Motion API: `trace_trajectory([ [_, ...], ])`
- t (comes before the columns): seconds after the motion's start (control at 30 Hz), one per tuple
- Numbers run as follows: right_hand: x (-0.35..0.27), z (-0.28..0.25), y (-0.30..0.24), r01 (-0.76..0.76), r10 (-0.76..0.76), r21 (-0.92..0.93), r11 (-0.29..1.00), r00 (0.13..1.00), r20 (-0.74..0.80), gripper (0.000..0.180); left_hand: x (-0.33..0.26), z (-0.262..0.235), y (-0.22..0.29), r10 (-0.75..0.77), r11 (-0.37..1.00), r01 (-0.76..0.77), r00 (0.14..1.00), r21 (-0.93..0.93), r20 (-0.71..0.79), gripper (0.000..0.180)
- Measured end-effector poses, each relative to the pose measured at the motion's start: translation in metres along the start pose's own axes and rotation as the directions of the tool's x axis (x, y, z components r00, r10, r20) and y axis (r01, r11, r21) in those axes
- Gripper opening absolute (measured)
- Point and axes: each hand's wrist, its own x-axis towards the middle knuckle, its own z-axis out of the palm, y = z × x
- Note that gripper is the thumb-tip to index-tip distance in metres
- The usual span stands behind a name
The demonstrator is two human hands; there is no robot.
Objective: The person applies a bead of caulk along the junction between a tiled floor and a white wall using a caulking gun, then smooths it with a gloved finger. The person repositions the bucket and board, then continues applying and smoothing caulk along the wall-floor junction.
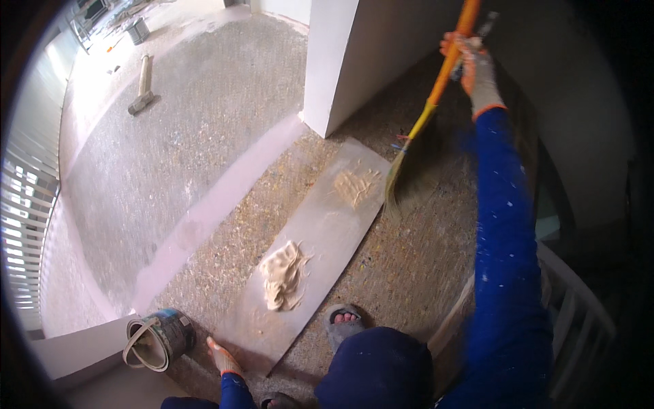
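My right hand (470, 61), in a light work glove with an orange cuff, is raised at the upper right. It is closed around the orange handle of a broom (443, 82); a greyish tool beside the handle is too blurred to name. The broom's bristles (394, 180) meet the floor at the far right edge of a long flat board (327, 238). Two mounds of beige paste lie on the board, a thick one (283, 276) nearer and a thinner spread (355, 185) farther off. My left hand (223, 356), gloved too, is low by the board's near left corner, fingers stretched out.
A paint-smeared bucket (160, 339) with a handle stands left of my left hand. A white pillar (330, 68) rises beyond the board. A long-handled tool (143, 85) lies on the speckled floor at far left. White railings (27, 238) run along the left; another railing (575, 293) is at right.
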Motion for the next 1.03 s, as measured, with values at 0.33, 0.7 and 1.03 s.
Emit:
trace_trajectory([
  [0.33,-0.05,-0.135,-0.18,0.034,-0.032,-0.013,0.999,0.995,0.091,0.037,-0.028,0.16,0.058,-0.128,0.989,0.148,0.892,-0.012,0.435,0.093],
  [0.7,-0.129,-0.153,-0.174,-0.057,0.044,-0.321,0.945,0.998,-0.047,0.04,-0.202,0.412,0.096,-0.172,0.97,0.205,0.191,0.132,0.966,0.081],
  [1.03,-0.167,-0.192,-0.143,-0.01,-0.018,-0.097,0.995,0.959,-0.284,0.046,-0.215,0.392,0.317,-0.304,0.797,-0.501,0.15,0.338,0.941,0.077],
])
